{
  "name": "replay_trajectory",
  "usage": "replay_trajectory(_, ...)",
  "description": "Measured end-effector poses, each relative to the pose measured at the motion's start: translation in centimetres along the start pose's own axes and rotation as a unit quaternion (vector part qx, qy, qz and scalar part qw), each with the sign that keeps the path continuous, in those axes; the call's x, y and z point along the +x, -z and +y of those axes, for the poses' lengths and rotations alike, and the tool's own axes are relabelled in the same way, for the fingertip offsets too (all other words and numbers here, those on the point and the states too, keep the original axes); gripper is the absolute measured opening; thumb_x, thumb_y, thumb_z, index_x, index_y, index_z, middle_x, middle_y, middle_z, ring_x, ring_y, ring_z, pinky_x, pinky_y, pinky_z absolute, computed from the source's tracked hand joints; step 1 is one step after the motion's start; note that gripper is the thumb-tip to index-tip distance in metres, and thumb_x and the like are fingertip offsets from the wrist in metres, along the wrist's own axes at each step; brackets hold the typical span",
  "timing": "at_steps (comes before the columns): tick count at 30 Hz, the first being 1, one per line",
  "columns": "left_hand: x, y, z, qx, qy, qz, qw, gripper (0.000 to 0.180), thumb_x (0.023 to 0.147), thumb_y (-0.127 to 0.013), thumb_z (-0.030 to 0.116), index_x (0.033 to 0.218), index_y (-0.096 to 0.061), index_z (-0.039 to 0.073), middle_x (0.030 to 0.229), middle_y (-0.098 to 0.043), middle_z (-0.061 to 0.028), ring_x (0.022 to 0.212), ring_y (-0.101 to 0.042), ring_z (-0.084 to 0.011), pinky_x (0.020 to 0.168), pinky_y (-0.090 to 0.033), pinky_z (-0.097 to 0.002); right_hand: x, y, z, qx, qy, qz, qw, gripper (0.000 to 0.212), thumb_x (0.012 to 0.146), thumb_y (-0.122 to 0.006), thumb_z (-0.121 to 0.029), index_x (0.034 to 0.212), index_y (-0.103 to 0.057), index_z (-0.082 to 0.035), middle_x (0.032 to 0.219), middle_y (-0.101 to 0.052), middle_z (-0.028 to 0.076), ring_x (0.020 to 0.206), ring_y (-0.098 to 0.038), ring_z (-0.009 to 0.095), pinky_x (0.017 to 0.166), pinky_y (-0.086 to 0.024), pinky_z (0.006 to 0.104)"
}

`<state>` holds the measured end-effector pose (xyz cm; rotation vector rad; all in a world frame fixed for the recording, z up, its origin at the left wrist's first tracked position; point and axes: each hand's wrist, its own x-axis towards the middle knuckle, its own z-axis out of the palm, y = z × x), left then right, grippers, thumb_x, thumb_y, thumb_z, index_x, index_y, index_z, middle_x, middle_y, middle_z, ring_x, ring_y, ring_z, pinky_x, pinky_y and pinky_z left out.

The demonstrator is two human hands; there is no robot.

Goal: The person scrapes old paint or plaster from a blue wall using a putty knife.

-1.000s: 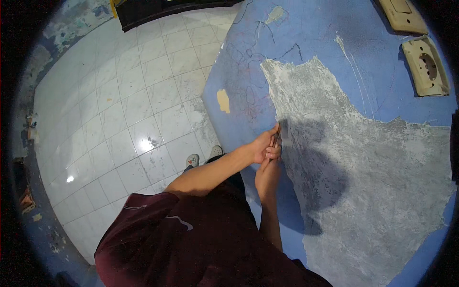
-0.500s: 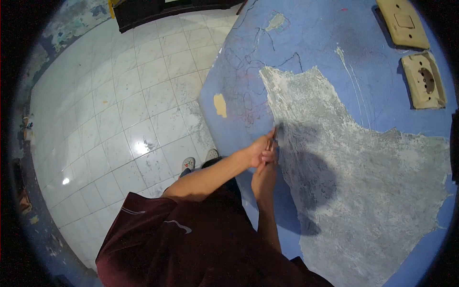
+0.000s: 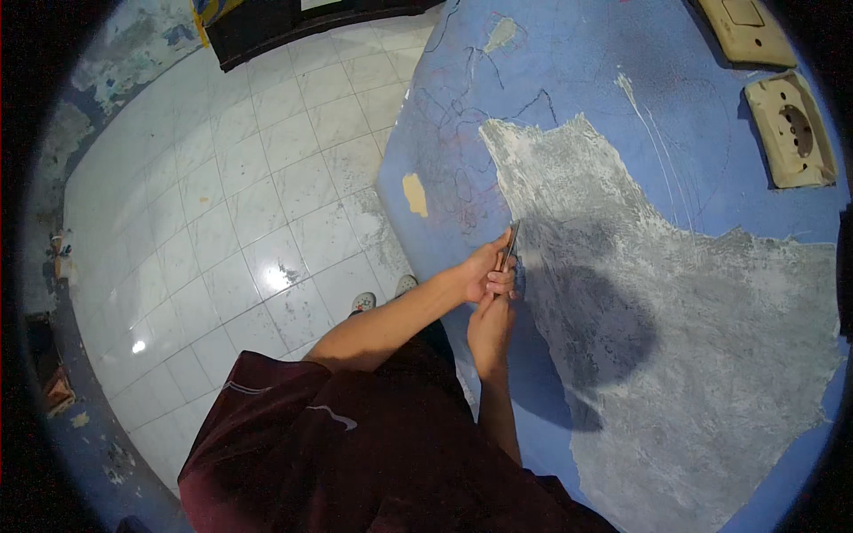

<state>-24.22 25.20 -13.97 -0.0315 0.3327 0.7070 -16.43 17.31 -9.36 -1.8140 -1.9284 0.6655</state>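
Note:
Both my hands are closed on a thin scraper [image 3: 513, 237], whose narrow grey blade points up at the ragged left edge of a bare grey patch [image 3: 684, 355] on the blue wall [image 3: 657, 107]. My left hand [image 3: 484, 274] wraps the scraper farther up, close to the blade. Just below it, my right hand [image 3: 490, 327] grips the lower end, and the two hands touch. Fingers hide most of the handle. The patch shows rough grey plaster with whitish streaks and a jagged border of blue paint.
A beige switch plate [image 3: 742, 31] and an uncovered beige socket box [image 3: 791, 131] sit on the wall at upper right. A cream spot [image 3: 415, 195] and scribbles mark the paint. White floor tiles [image 3: 258, 195] lie to my left, with dark furniture [image 3: 293, 35] at the far end.
My hands stay together near the patch's left edge. The scraper's blade now shows more plainly above my left fingers. The view has shifted slightly.

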Motion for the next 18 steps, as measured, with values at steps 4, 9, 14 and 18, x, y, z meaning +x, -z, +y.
replay_trajectory(4, -0.5, -1.5, 0.0, -0.022, 0.012, 0.045, 0.999, 0.064, 0.087, -0.033, 0.071, 0.059, -0.036, 0.014, 0.040, -0.023, 0.0019, 0.035, -0.022, -0.0134, 0.064, -0.043, -0.0355, -0.6, 0.6, -0.4, 0.048, 0.015, 0.034, 0.998, 0.025, 0.093, -0.042, -0.009, 0.110, -0.050, 0.007, 0.096, -0.059, 0.030, 0.092, -0.056, 0.047, 0.074, -0.044, 0.0501)
replay_trajectory(9, 0.0, -0.4, -0.5, 0.002, 0.002, 0.018, 1.000, 0.062, 0.088, -0.033, 0.070, 0.062, -0.038, 0.014, 0.040, -0.022, 0.0027, 0.034, -0.020, -0.0129, 0.067, -0.045, -0.0366, -0.7, 1.1, -1.2, 0.017, -0.051, 0.011, 0.999, 0.023, 0.094, -0.041, -0.013, 0.107, -0.052, 0.004, 0.088, -0.060, 0.031, 0.084, -0.056, 0.050, 0.069, -0.043, 0.0546)
replay_trajectory(14, 0.1, -0.2, 0.5, 0.019, -0.012, 0.021, 1.000, 0.062, 0.088, -0.032, 0.071, 0.064, -0.036, 0.014, 0.041, -0.022, 0.0031, 0.035, -0.022, -0.0129, 0.065, -0.045, -0.0363, 0.0, 0.0, -0.3, -0.019, 0.014, 0.038, 0.999, 0.026, 0.095, -0.041, -0.015, 0.111, -0.051, 0.003, 0.086, -0.061, 0.030, 0.083, -0.057, 0.049, 0.068, -0.044, 0.0544)
replay_trajectory(18, 0.1, -1.3, -1.1, -0.027, 0.019, -0.001, 0.999, 0.060, 0.090, -0.038, 0.065, 0.061, -0.040, 0.013, 0.038, -0.025, 0.0010, 0.033, -0.022, -0.0150, 0.053, -0.041, -0.0351, -1.3, 1.1, -0.3, 0.029, 0.032, 0.043, 0.998, 0.034, 0.095, -0.045, -0.019, 0.121, -0.048, 0.003, 0.112, -0.058, 0.027, 0.100, -0.059, 0.038, 0.079, -0.048, 0.0432)
